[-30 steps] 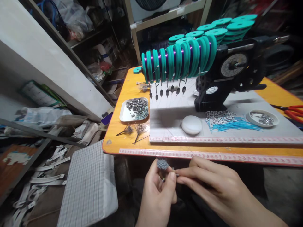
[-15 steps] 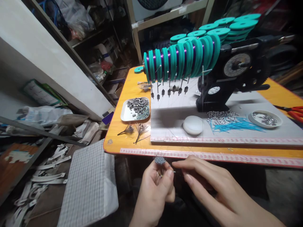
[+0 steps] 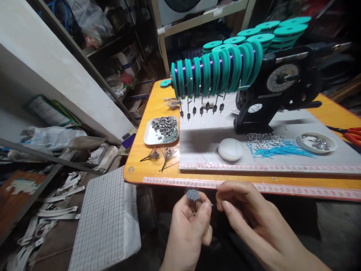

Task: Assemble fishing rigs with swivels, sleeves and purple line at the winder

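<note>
My left hand (image 3: pixel 188 229) is closed below the table edge, pinching a small bundle of grey beaded tips (image 3: pixel 193 195) that stick up above its thumb. My right hand (image 3: pixel 254 222) hovers just to the right with thumb and forefinger curled close together near a thin wire end by the bundle; whether they grip it is unclear. On the orange table (image 3: pixel 146 150) stands a black winding machine (image 3: pixel 270 90) carrying a row of teal spools (image 3: pixel 217 69) wound with purple wire.
A white tray of grey cylinders (image 3: pixel 162 130) sits at the table's left. A white oval lid (image 3: pixel 229 148), loose teal wires (image 3: pixel 279 148), a round dish (image 3: pixel 317 142) and red pliers (image 3: pixel 349 134) lie on the grey mat. A checked cushion (image 3: pixel 104 218) is lower left.
My right hand drew away from the bundle half a second ago, then came back toward it with fingers curled. The left hand kept hold of the bundle and shifted slightly.
</note>
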`<state>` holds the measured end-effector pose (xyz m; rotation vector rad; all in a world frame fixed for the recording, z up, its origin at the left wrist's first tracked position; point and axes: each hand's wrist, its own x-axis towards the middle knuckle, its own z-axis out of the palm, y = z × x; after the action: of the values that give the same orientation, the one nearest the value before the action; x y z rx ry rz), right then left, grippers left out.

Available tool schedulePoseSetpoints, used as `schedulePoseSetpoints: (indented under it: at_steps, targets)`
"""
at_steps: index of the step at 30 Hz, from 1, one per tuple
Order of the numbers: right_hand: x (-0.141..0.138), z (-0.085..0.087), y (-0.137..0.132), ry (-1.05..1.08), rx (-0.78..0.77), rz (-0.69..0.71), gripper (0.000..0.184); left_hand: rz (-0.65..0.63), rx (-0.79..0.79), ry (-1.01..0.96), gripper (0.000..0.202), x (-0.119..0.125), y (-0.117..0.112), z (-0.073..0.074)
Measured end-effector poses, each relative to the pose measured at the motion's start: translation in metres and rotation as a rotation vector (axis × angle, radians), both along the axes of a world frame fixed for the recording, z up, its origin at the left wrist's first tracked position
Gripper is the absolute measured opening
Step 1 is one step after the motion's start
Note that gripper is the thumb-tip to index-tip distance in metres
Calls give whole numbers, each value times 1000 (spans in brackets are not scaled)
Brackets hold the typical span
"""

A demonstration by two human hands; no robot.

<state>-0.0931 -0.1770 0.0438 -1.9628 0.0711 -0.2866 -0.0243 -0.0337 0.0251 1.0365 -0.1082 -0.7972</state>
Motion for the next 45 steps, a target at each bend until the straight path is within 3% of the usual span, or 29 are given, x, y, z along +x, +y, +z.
schedulePoseSetpoints:
  at_steps: [6, 13, 19, 22, 24, 27, 30, 32, 33, 35, 38, 42, 45]
  targets:
    - [3, -2, 2, 1, 20, 5, 21, 44, 27, -12, 28, -3, 0, -6]
    - [0, -2, 3, -47, -12, 10, 26, 35, 108, -22, 30, -4, 0, -3]
    - [0, 1, -1, -109, -245, 41, 33, 92, 62, -20, 28, -3, 4, -4]
    - [8, 2, 0, -182, -349, 108, 15, 115, 51, -15, 28, -9, 6, -2]
    - [11, 5, 2, -198, -397, 156, 18, 182, 89, -46, 30, -15, 5, 0]
    - [12, 13, 2, -210, -416, 265, 25, 395, 153, -157, 30, -21, 3, 6]
    - [7, 19, -3, -234, -383, 292, 25, 651, 51, -301, 24, -12, 7, 15]
    - [4, 19, -8, -206, -343, 252, 25, 737, -76, -394, 22, -1, 13, 19]
    - [3, 19, -10, -182, -320, 236, 24, 722, -121, -425, 17, 4, 16, 20]
    - [3, 18, -13, -123, -275, 234, 21, 568, -178, -426, 13, 8, 22, 17]
    - [4, 20, -13, -63, -238, 251, 18, 385, -134, -343, 17, 3, 20, 6]
    - [6, 23, -11, -73, -204, 241, 20, 299, -47, -290, 16, -8, 8, -6]
    - [8, 22, -10, -113, -215, 200, 20, 296, 46, -341, 21, -11, -1, -5]
